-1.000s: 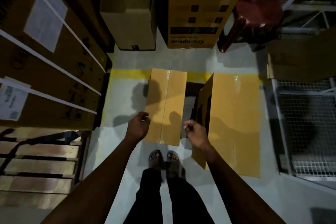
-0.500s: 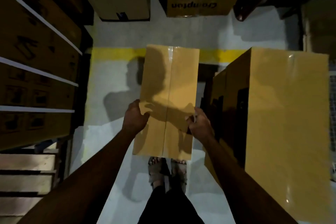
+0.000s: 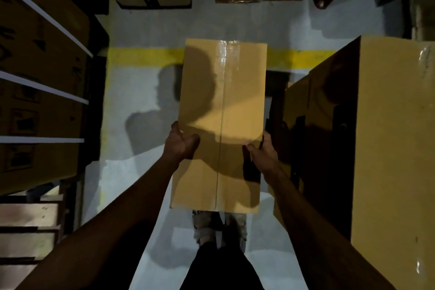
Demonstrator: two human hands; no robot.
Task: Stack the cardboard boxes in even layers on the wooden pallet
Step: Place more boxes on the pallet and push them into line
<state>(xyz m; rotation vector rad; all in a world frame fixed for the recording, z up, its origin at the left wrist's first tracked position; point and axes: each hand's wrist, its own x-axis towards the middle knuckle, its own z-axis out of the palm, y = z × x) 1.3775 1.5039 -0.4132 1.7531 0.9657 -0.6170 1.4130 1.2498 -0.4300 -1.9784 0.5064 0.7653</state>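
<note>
Above the pale floor, left hand and right hand clasp a long taped tan cardboard box; slatted wooden pallet awaits, stacking seemingly barely begun.

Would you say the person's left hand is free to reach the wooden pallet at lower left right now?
Probably not yet: the left hand grips the tall taped cardboard box, shared with the right hand. The wooden pallet lies unobstructed.

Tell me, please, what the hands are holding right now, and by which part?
Both hold one long cardboard box by its long side edges: the left hand on the left edge, the right hand on the right, thumbs on top.
</note>
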